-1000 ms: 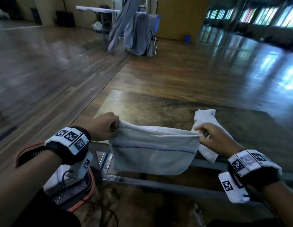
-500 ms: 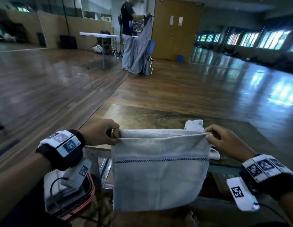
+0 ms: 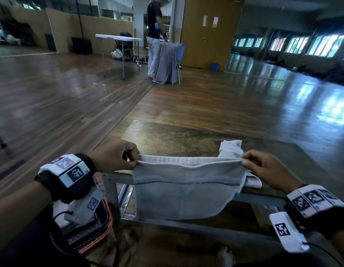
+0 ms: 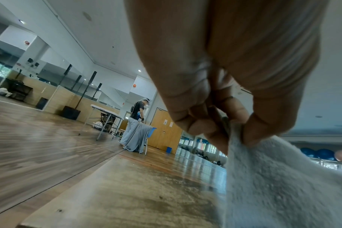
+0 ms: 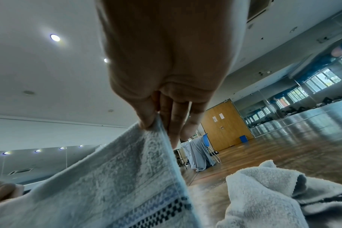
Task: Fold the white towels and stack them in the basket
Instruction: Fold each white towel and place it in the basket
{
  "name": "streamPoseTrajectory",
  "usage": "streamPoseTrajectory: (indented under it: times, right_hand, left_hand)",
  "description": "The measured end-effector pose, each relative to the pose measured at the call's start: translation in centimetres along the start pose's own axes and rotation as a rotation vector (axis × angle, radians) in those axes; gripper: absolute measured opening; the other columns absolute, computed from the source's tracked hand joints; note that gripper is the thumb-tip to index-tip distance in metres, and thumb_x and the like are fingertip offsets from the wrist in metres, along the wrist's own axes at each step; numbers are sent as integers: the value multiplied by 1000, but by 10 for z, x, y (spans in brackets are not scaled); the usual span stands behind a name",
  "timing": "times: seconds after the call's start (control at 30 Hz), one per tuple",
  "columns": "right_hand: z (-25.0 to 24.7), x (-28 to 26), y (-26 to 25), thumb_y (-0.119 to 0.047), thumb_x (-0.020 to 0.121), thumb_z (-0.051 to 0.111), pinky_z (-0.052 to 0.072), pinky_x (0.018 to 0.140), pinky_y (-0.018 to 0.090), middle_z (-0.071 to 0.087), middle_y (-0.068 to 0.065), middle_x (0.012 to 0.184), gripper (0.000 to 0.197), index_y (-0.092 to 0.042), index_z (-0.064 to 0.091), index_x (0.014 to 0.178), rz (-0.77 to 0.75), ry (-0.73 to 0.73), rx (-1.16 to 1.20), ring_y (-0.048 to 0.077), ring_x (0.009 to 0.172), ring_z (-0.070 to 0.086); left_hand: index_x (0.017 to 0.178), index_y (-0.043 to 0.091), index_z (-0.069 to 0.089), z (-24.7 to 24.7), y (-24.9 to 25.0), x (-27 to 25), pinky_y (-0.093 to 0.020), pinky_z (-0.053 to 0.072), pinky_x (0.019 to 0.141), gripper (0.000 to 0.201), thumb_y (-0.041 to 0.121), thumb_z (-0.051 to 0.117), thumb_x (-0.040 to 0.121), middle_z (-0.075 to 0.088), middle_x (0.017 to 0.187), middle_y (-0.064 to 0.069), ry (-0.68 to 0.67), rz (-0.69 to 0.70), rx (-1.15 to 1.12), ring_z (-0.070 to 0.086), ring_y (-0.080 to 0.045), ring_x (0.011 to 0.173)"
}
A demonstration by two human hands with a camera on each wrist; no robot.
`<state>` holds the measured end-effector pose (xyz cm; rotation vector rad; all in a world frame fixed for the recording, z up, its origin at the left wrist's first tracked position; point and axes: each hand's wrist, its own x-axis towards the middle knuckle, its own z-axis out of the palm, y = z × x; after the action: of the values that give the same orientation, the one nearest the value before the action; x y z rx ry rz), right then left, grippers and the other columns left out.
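Observation:
A white towel (image 3: 186, 191) with a dark checked stripe hangs doubled over in front of the table edge, stretched between both hands. My left hand (image 3: 117, 157) pinches its top left corner; the left wrist view shows thumb and fingers closed on the towel (image 4: 273, 177). My right hand (image 3: 263, 166) pinches the top right corner, and the towel (image 5: 117, 185) drapes down from that thumb. A second, crumpled white towel (image 3: 231, 149) lies on the table behind the right hand, the same crumpled towel (image 5: 263, 192) showing in the right wrist view. The basket (image 3: 102, 230), black mesh with an orange rim, sits low at my left.
The worn wooden table (image 3: 177, 137) has a metal frame along its near edge. Beyond lies a wide wooden floor. Far back another person (image 3: 153, 35) stands by a white folding table (image 3: 119, 38) and a chair draped in grey cloth.
The towel has been raised and its lower part drawn up, so it hangs shorter than half a second ago. Both hands keep their pinch on the top corners. The head view has tilted up.

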<state>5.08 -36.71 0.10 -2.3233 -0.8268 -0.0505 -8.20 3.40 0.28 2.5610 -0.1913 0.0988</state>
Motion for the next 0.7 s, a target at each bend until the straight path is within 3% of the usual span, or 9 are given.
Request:
streamPoseTrajectory:
  times: [0.07,0.13,0.3,0.4,0.47,0.53,0.6,0.67,0.7]
  right_hand:
    - [4,1,4,-13,88,61,44,68,5,69,-9,84,16,-29,64,84,2,7,30,-5,78,62]
    - [6,3,8,-13,88,61,45,67,5,69,-9,82,15,-27,64,83,20,-36,66,-6,75,62]
    - [8,14,15,-16,90,57,49,65,17,68,-9,79,15,-27,64,83,68,-150,121,3,71,61]
    - [11,36,16,-18,90,57,48,66,10,70,-13,83,14,-29,65,86,56,-142,56,-2,77,64]
    - [13,58,15,-15,90,58,48,68,14,70,-8,85,16,-28,65,85,55,-150,-5,7,78,67]
    - [10,83,10,-12,90,57,52,70,24,70,-1,82,17,-25,64,83,47,-120,-55,15,75,67]
    - [2,107,-1,-12,91,56,52,75,34,69,2,83,12,-21,63,86,24,-5,-103,18,75,66]
    - [-13,129,-13,-12,90,56,47,73,30,65,2,85,11,-22,60,89,-24,160,-112,20,77,62]
    - [-21,139,-20,-12,90,55,43,73,29,63,2,86,12,-23,58,90,-54,235,-111,20,78,59]
  left_hand:
    - [71,20,61,0,-3,1,-31,54,70,16,8,69,78,72,91,1,16,-14,-7,65,-15,76]
    - [73,19,61,-2,-7,2,-41,53,72,16,7,69,78,71,87,-3,38,-15,-12,65,-25,79]
    - [110,13,57,-5,-24,13,-19,51,73,29,7,66,82,66,87,-1,-51,-58,-206,63,-7,78]
    - [104,14,66,-15,-34,27,-34,53,85,19,16,65,85,69,97,-5,-102,-78,-71,65,-18,90]
    - [95,18,67,-24,-35,40,-34,51,81,9,19,63,86,69,95,-5,-90,-117,-24,63,-20,88]
    - [92,18,67,-35,-34,58,-25,44,69,7,19,62,87,66,91,-6,44,-113,78,58,-19,80]
    - [92,7,69,-50,-33,76,-27,43,68,9,12,62,86,67,88,-12,277,-58,136,58,-22,79]
    - [87,0,68,-65,-27,90,-30,45,70,7,2,61,85,67,84,-18,513,51,111,61,-22,77]
    - [83,0,65,-73,-22,96,-27,43,66,7,-1,59,85,65,81,-18,610,116,112,60,-17,73]
